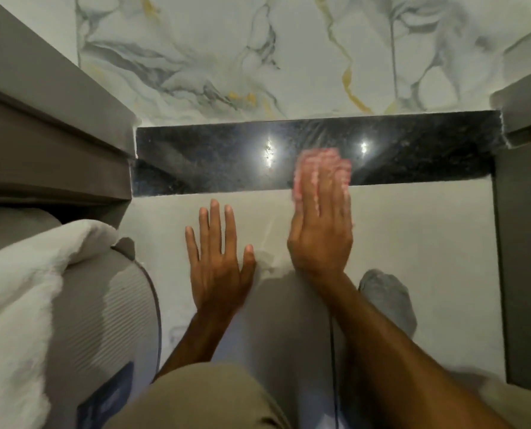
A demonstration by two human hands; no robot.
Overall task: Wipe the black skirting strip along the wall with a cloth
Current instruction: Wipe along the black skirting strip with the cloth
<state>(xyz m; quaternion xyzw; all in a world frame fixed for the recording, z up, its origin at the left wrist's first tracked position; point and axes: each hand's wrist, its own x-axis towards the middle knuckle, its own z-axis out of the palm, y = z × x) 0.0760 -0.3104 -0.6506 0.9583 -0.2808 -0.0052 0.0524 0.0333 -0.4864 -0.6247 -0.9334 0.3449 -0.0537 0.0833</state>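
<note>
The black skirting strip [220, 159] runs glossy along the foot of the marble wall, with two light glints on it. My right hand [321, 224] lies flat with its fingers pressing a pink cloth [323, 162] against the strip, right of its middle; cloth and fingertips are blurred. My left hand [219, 258] rests flat on the pale floor below the strip, fingers spread, holding nothing.
A grey bed frame [50, 144] and white bedding [19, 289] close off the left. A grey cabinet [524, 243] stands on the right. A marble wall [258, 51] rises above the strip. A grey sock or cloth [388, 298] lies on the floor by my right forearm.
</note>
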